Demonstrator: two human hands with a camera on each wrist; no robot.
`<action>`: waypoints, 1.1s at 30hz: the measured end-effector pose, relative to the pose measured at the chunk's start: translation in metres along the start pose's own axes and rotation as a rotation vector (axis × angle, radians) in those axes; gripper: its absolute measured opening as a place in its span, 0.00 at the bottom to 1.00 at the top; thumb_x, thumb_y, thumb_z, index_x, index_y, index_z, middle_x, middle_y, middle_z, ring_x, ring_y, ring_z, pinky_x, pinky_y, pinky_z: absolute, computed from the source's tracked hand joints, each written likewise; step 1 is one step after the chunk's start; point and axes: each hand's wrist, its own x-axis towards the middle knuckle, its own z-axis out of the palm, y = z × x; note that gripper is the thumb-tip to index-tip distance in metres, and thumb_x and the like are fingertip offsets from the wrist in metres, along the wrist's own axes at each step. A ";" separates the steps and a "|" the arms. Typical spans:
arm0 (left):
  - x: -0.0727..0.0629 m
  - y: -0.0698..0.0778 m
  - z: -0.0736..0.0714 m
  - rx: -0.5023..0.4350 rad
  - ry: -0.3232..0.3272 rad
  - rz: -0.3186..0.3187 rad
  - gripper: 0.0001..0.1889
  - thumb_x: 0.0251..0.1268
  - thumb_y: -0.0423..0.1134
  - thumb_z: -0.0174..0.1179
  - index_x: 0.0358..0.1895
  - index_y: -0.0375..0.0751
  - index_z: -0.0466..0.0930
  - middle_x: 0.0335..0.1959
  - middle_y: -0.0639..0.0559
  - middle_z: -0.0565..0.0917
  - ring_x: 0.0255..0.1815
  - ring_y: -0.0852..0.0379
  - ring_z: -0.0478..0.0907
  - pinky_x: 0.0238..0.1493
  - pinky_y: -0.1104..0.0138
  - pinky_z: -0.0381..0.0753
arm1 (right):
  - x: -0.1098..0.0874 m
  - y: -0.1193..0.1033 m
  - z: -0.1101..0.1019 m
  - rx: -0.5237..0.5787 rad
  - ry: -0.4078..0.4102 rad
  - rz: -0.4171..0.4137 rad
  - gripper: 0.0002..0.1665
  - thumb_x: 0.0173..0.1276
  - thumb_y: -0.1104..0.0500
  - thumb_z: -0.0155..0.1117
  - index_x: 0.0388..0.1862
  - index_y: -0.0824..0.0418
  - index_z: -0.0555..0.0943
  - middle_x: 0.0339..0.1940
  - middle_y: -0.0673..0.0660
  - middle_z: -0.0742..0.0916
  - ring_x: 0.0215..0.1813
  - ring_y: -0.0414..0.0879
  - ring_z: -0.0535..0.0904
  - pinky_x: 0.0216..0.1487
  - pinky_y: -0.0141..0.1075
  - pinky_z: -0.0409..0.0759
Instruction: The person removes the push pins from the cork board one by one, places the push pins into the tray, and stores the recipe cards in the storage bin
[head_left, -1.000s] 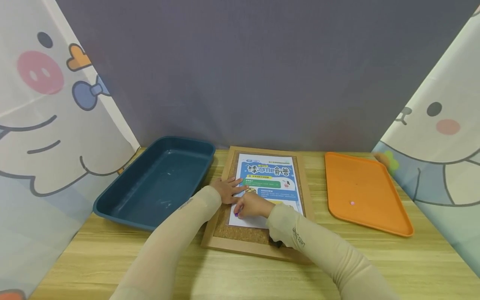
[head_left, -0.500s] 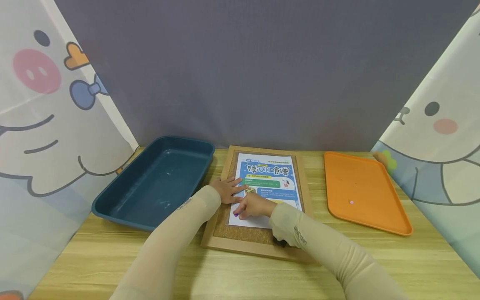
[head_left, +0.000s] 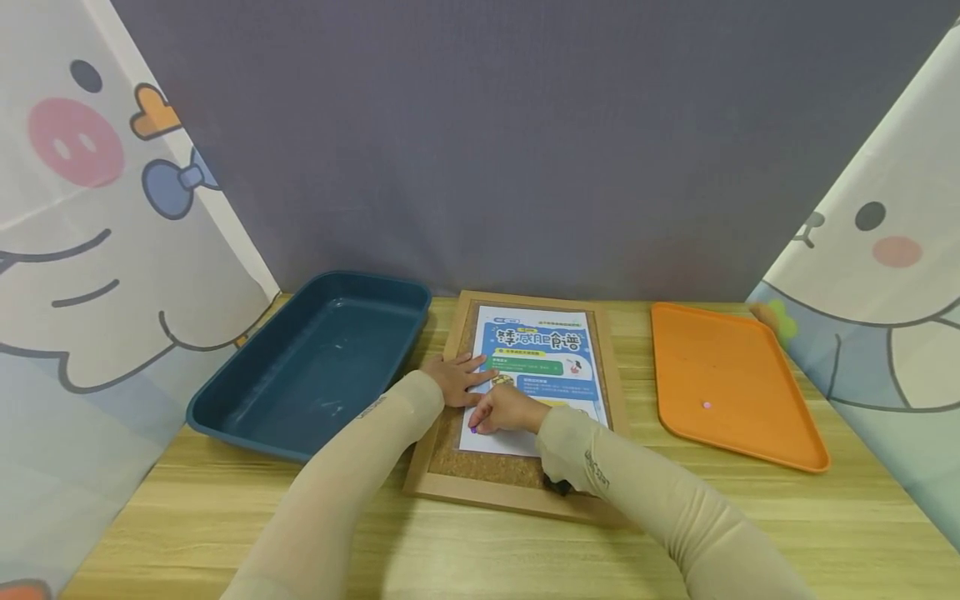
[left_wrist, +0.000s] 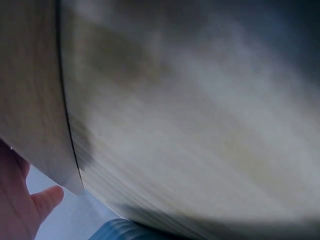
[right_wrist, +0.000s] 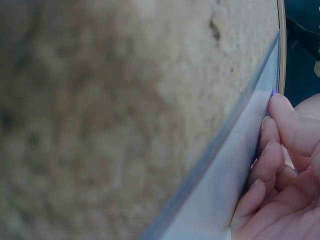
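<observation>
A printed poster sheet [head_left: 498, 444] lies on a wood-framed cork board [head_left: 487, 468]. My left hand [head_left: 453, 383] rests on the sheet's left edge, fingers straight and spread. With thumb and fingers my right hand [head_left: 510, 410] pinches a tiny purple pin [head_left: 473, 430] at the sheet's lower left corner. The right wrist view shows only a speck of the purple pin [right_wrist: 273, 92] past the thumb tip, with the other fingers curled close over the sheet. At the left wrist view's lower left, part of my left hand [left_wrist: 20, 205] shows.
A deep dark-blue bin [head_left: 322, 358] stands left of the board. To the right lies an orange tray [head_left: 720, 358] bearing one small pink piece [head_left: 707, 405]. A grey partition [head_left: 487, 150] rises behind the wooden table [head_left: 450, 554].
My right thumb and fingers shift slightly around the purple pin, which stays at the same corner. My left hand has stayed in place on the sheet.
</observation>
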 end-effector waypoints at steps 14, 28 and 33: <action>0.000 0.002 -0.002 -0.004 0.001 -0.001 0.30 0.75 0.59 0.40 0.77 0.67 0.46 0.78 0.60 0.43 0.77 0.57 0.40 0.71 0.49 0.51 | 0.004 -0.006 0.002 -0.016 -0.023 0.058 0.04 0.58 0.71 0.68 0.28 0.65 0.85 0.22 0.49 0.85 0.23 0.35 0.70 0.29 0.24 0.69; -0.002 0.001 -0.003 0.001 0.008 0.002 0.31 0.75 0.59 0.40 0.77 0.66 0.46 0.78 0.59 0.42 0.77 0.57 0.41 0.71 0.48 0.52 | 0.005 -0.008 0.000 -0.064 -0.048 0.068 0.04 0.60 0.69 0.67 0.26 0.66 0.84 0.20 0.48 0.82 0.25 0.37 0.71 0.38 0.27 0.73; -0.003 0.002 -0.002 0.000 0.004 -0.002 0.31 0.74 0.60 0.40 0.77 0.67 0.46 0.78 0.60 0.43 0.77 0.57 0.41 0.71 0.49 0.51 | 0.005 -0.007 0.000 -0.068 -0.062 0.075 0.04 0.60 0.68 0.68 0.26 0.66 0.84 0.20 0.48 0.82 0.25 0.36 0.71 0.35 0.26 0.72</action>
